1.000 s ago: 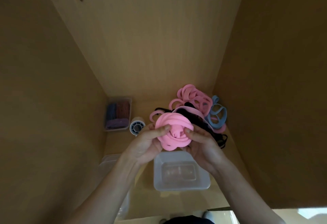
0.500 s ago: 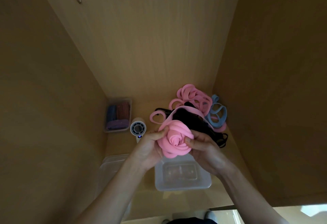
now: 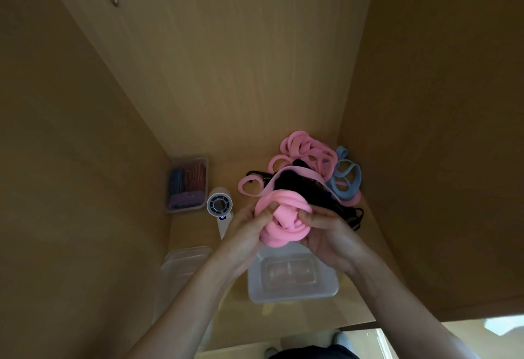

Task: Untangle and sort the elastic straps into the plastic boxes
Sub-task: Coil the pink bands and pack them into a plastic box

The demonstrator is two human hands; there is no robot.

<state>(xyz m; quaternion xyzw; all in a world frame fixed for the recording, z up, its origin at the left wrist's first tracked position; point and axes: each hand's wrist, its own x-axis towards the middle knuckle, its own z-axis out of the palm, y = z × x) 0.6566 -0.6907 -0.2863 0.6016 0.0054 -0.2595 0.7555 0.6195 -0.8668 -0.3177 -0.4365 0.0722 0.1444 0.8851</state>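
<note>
Gripping coiled pink strap bundle (image 3: 280,219) with left hand (image 3: 243,234) and right hand (image 3: 331,239), fingers curled round it, just above clear box (image 3: 292,296). Beyond clear box: tangled pile (image 3: 309,154) of pink, black, blue straps, unsorted. Far left of clear box: tub (image 3: 187,185) holding sorted straps. Judging most sorting left.

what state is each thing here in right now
rolled pink elastic strap bundle: coiled, held up
left hand: grips the bundle
right hand: grips the bundle
clear plastic front box: open, no straps inside
clear plastic back box: open, holds folded straps
pile of pink, black and blue straps: tangled
white handheld fan: lying down, display lit
</note>
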